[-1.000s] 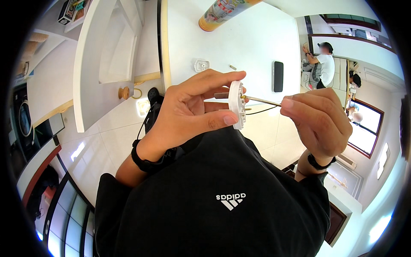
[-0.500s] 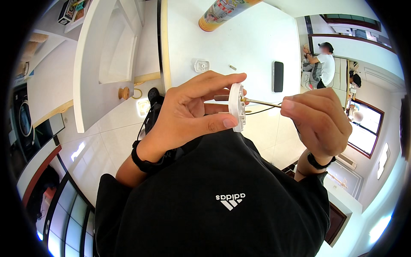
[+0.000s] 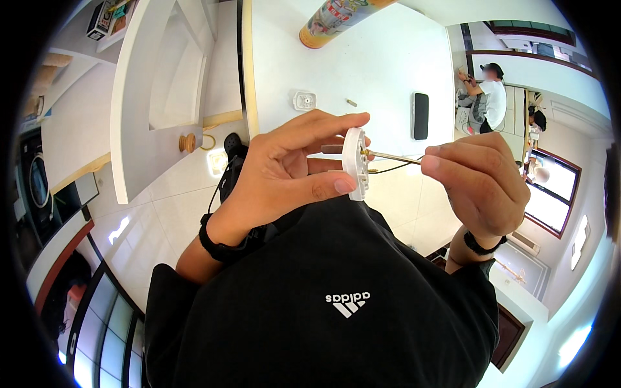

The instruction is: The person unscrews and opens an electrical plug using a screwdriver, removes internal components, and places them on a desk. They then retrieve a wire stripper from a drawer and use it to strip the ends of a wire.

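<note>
Fingers and thumb of my left hand (image 3: pixel 291 161) pinch the rim of a white round plug base (image 3: pixel 354 165), held up on edge over the front of the table. A flat metal prong (image 3: pixel 332 149) sticks out of its left face, toward my palm. Its right face carries brass-coloured terminals. My right hand (image 3: pixel 482 181) closes round a screwdriver, whose handle is hidden in the fingers. The screwdriver's thin metal shaft (image 3: pixel 396 157) runs left, its tip at a terminal of the plug base. A dark thin wire (image 3: pixel 404 165) curves just below the shaft.
On the white table (image 3: pixel 369 71) lie a white plastic plug cover (image 3: pixel 305 100), a small light-coloured piece (image 3: pixel 351 102) and a black phone (image 3: pixel 420 116). A colourful spray can (image 3: pixel 339 19) lies at the far edge. An open cabinet door (image 3: pixel 158 103) stands left; another person (image 3: pixel 493 97) sits far right.
Both hands, with the plug base and screwdriver, have shifted very slightly left. The screwdriver tip remains at the terminal.
</note>
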The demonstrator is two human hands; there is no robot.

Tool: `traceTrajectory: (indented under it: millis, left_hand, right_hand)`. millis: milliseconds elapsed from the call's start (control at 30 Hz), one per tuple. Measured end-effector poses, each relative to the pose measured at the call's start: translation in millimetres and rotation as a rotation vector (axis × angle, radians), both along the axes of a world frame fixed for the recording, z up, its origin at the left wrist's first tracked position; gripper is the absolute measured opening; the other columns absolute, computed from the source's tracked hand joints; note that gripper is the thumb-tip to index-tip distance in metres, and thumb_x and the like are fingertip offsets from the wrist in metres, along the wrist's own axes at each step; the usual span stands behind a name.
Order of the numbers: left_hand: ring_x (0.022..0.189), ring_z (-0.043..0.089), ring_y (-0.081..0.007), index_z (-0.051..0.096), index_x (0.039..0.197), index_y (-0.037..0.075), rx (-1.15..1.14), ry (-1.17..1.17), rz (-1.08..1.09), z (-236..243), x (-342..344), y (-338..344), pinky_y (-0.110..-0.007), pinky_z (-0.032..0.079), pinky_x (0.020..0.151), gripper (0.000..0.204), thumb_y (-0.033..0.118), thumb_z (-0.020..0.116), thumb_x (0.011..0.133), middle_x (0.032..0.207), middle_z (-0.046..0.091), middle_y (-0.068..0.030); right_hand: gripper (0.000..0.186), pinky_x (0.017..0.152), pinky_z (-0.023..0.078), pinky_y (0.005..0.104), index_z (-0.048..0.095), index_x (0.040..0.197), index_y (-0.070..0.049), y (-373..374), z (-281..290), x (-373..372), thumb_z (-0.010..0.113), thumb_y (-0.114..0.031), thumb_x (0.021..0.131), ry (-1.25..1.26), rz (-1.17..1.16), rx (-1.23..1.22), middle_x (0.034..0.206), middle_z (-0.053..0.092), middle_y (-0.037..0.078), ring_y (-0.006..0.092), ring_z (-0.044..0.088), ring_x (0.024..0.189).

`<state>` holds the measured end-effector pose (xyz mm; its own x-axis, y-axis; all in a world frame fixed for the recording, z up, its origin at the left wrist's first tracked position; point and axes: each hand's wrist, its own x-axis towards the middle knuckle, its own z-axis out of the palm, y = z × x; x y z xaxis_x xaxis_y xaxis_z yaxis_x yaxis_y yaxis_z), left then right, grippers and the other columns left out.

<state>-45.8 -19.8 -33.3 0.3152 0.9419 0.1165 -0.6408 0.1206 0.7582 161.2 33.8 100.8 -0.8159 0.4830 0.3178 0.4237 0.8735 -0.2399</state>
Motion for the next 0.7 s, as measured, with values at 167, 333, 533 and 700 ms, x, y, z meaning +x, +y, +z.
traceTrajectory:
  millis: [167,333,533,700]
  left_hand:
    - [0.105,0.059,-0.0210,0.052,0.132,0.001,-0.013,-0.054,-0.055,-2.9,0.1,0.1,-0.038,0.048,0.096,0.057,0.009,0.073,0.081,0.109,0.058,-0.0102]
    - [0.102,0.063,-0.0262,0.049,0.132,-0.004,-0.084,-0.102,-0.104,-1.0,-2.6,-1.9,-0.038,0.050,0.091,0.063,0.025,0.072,0.081,0.111,0.060,-0.0142]
    - [0.094,0.067,-0.0319,0.047,0.131,-0.009,-0.140,-0.051,-0.099,8.5,-1.3,-2.5,-0.040,0.056,0.081,0.087,0.053,0.072,0.076,0.106,0.061,-0.0176]
    - [0.092,0.067,-0.0310,0.047,0.130,-0.009,-0.144,-0.053,-0.095,10.3,-0.5,-3.8,-0.039,0.057,0.078,0.090,0.057,0.071,0.074,0.103,0.061,-0.0170]
  right_hand:
    - [0.024,0.058,0.048,0.0239,0.073,0.089,-0.005,0.5,2.1,-1.7,0.073,-0.010,0.065,0.007,0.003,-0.012,0.083,0.067,0.006,0.0172,0.062,0.070]
    - [0.025,0.058,0.048,0.0243,0.073,0.090,-0.005,2.3,-0.3,-2.5,0.072,-0.008,0.065,0.017,0.020,-0.049,0.083,0.067,0.006,0.0183,0.061,0.070]
    - [0.024,0.056,0.048,0.0244,0.072,0.090,-0.004,5.1,3.2,-2.6,0.072,-0.007,0.065,0.044,0.054,-0.045,0.082,0.066,0.007,0.0183,0.061,0.069]
    - [0.016,0.055,0.047,0.0240,0.070,0.086,-0.003,4.0,11.1,-4.2,0.070,-0.011,0.072,0.039,0.076,-0.003,0.081,0.067,0.009,0.0182,0.061,0.068]
